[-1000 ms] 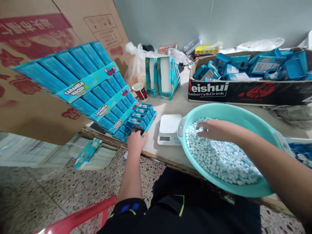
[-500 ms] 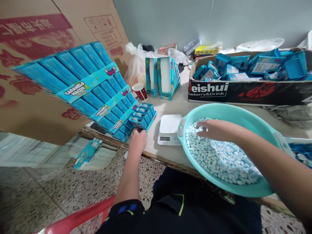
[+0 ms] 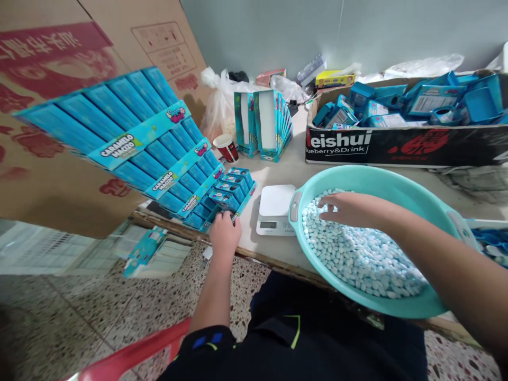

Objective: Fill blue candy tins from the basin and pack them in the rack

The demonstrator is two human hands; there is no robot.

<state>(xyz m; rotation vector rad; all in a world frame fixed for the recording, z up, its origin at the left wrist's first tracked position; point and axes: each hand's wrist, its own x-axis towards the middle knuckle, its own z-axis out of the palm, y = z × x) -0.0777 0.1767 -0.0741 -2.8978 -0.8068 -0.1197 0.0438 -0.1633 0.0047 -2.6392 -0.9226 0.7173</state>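
Note:
At the near end of a tray of small blue boxes [image 3: 223, 197], my left hand [image 3: 225, 233] has its fingers curled around a small blue box, mostly hidden by the hand. My right hand [image 3: 345, 208] hovers low inside a turquoise basin [image 3: 400, 191], thumb and fingers parted just over the pale blue and white candies [image 3: 369, 264]. I cannot tell whether its fingertips touch them. A white kitchen scale [image 3: 277, 202] with an empty platform stands between the tray and the basin.
Stacked blue display trays [image 3: 154, 153] full of boxes lean at left before a large carton [image 3: 59, 53]. Behind stand a paper cup [image 3: 226, 148] and folded display trays [image 3: 266, 124]. A black carton [image 3: 400, 151] of blue boxes lies at back right.
My left hand has shifted slightly at the tray's near end, its fingers still curled there. My right hand stays almost in place over the candies. The view has moved a little.

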